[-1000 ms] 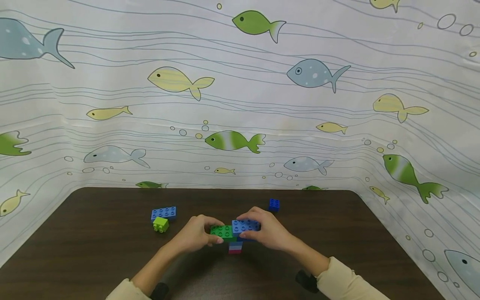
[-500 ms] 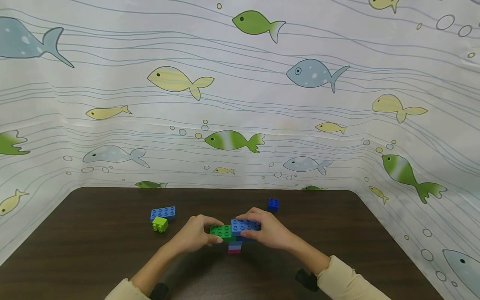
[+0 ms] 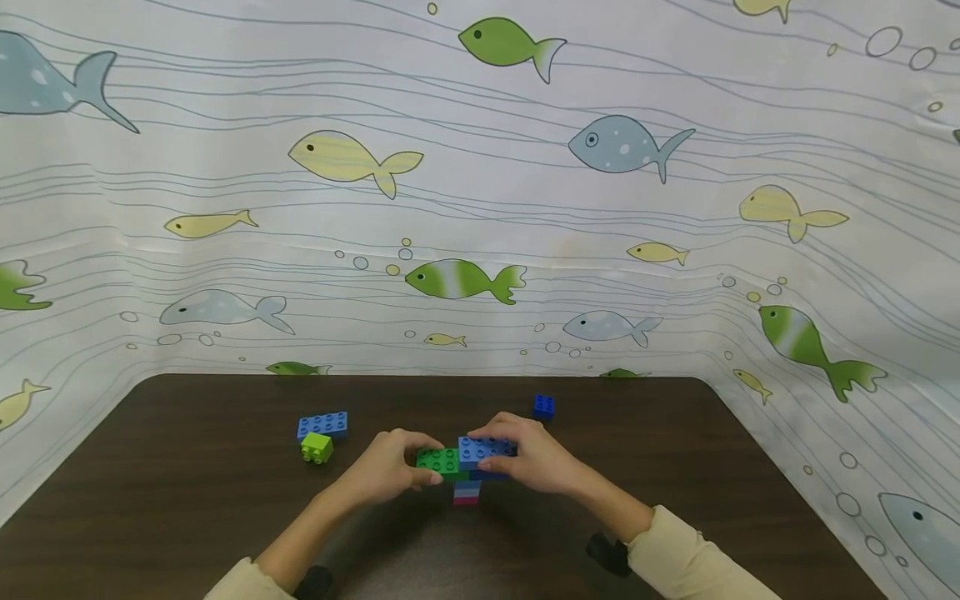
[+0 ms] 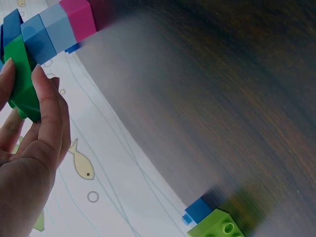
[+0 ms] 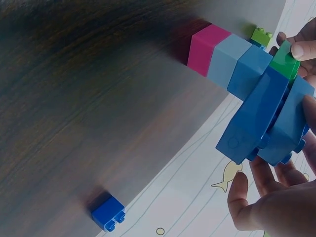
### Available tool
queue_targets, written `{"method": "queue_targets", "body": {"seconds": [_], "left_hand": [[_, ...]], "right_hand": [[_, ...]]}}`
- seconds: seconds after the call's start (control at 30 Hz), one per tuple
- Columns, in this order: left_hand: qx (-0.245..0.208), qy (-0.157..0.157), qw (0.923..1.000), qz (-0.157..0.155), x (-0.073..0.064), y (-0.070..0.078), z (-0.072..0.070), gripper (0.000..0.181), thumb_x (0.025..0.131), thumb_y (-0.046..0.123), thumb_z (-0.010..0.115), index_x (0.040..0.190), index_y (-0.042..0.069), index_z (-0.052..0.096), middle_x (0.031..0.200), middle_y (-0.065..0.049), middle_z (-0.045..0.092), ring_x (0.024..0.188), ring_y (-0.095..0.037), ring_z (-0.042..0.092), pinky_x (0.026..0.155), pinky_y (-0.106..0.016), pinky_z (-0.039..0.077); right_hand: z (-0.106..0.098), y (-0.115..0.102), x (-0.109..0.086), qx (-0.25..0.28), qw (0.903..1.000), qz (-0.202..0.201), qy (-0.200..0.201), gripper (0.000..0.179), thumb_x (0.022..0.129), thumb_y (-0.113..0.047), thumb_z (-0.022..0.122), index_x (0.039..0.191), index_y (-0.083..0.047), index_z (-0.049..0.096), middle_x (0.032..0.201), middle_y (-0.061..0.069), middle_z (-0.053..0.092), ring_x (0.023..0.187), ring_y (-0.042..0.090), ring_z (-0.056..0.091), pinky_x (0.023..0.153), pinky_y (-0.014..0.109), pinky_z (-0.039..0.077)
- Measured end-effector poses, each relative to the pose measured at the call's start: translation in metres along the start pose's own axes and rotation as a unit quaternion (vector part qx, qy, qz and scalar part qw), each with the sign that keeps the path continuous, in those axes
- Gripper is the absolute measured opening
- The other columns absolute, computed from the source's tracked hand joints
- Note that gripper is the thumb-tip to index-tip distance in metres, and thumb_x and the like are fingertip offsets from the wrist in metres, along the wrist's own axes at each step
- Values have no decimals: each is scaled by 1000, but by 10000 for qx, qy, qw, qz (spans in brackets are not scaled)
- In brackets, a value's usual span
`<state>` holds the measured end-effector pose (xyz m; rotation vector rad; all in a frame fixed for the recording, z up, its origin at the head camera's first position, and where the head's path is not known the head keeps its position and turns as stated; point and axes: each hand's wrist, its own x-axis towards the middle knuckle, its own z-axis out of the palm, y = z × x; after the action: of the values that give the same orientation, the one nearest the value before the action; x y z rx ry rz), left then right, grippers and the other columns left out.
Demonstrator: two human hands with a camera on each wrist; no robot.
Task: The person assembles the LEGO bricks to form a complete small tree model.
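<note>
In the head view a small tower of toy building bricks stands mid-table. Its base is a pink brick (image 3: pixel 466 501), with a light blue brick (image 5: pixel 229 61) and a mid-blue brick (image 5: pixel 250 72) above. Higher up, a green brick (image 3: pixel 438 461) juts left and a dark blue brick (image 5: pixel 256 114) juts right. Over the dark blue one lies a long blue brick (image 3: pixel 480 451); a narrow gap with studs shows between them in the right wrist view. My left hand (image 3: pixel 387 468) pinches the green brick's outer end. My right hand (image 3: pixel 542 457) holds the long blue brick between thumb and fingers.
Left of the tower, another long blue brick (image 3: pixel 322 425) lies behind a lime green brick (image 3: pixel 317 448). A small dark blue brick (image 3: pixel 543 407) sits at the back right of the dark wooden table (image 3: pixel 187 500). A fish-patterned sheet (image 3: pixel 480 208) surrounds the table's back and sides.
The head view has shifted very slightly. Both hands keep their holds on the same bricks, and the right thumb sits a touch higher on the long blue brick's front.
</note>
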<state>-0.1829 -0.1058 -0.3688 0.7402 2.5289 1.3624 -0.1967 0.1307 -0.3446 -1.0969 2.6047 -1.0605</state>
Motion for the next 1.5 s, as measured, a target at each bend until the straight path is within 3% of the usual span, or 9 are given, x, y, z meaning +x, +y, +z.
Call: {"method": "queue_targets", "body": {"seconds": [0.07, 0.2, 0.3, 0.4, 1.13, 1.5], "left_hand": [[17, 5, 10000, 13, 0, 0, 0, 34, 78, 10, 71, 107, -6, 61, 84, -8, 64, 61, -16, 61, 55, -25, 51], [50, 16, 10000, 16, 0, 0, 0, 34, 79, 10, 71, 108, -5, 61, 84, -8, 63, 62, -16, 61, 55, -25, 51], [48, 29, 10000, -1, 0, -1, 0, 34, 79, 11, 71, 108, -5, 61, 84, -7, 63, 62, -15, 60, 55, -25, 51], [41, 34, 10000, -4, 0, -1, 0, 35, 79, 11, 71, 108, -5, 61, 83, -6, 64, 62, -15, 60, 55, -24, 50], [27, 44, 9999, 124, -1, -1, 0, 34, 79, 11, 71, 106, -6, 61, 81, -5, 63, 60, -14, 59, 53, -24, 49], [-1, 25, 10000, 42, -1, 0, 1, 35, 78, 11, 72, 107, -5, 61, 84, -7, 63, 62, -15, 59, 54, -24, 49]], "right_hand": [[0, -1, 0, -65, 10000, 7, 5, 34, 84, -12, 66, 117, -6, 61, 101, -1, 55, 84, 11, 52, 72, 22, 48], [0, -1, 0, -305, 9995, 28, 49, 34, 83, -14, 67, 117, -8, 62, 101, -2, 56, 87, 10, 52, 82, 32, 37], [1, -2, 0, -492, 9987, -15, 90, 34, 83, -16, 68, 116, -9, 62, 100, -4, 57, 89, 9, 52, 78, 37, 28], [1, -2, 0, -653, 9977, -105, 113, 35, 82, -16, 68, 116, -8, 62, 100, -4, 57, 88, 7, 53, 76, 37, 26], [-3, -4, 3, -1117, 9930, -388, -83, 35, 82, -17, 69, 115, -8, 63, 96, -4, 56, 85, 7, 49, 74, 34, 26], [-5, -5, 7, -940, 9950, -124, -319, 34, 82, -18, 69, 115, -10, 64, 94, -6, 56, 83, 6, 49, 73, 34, 26]]}}
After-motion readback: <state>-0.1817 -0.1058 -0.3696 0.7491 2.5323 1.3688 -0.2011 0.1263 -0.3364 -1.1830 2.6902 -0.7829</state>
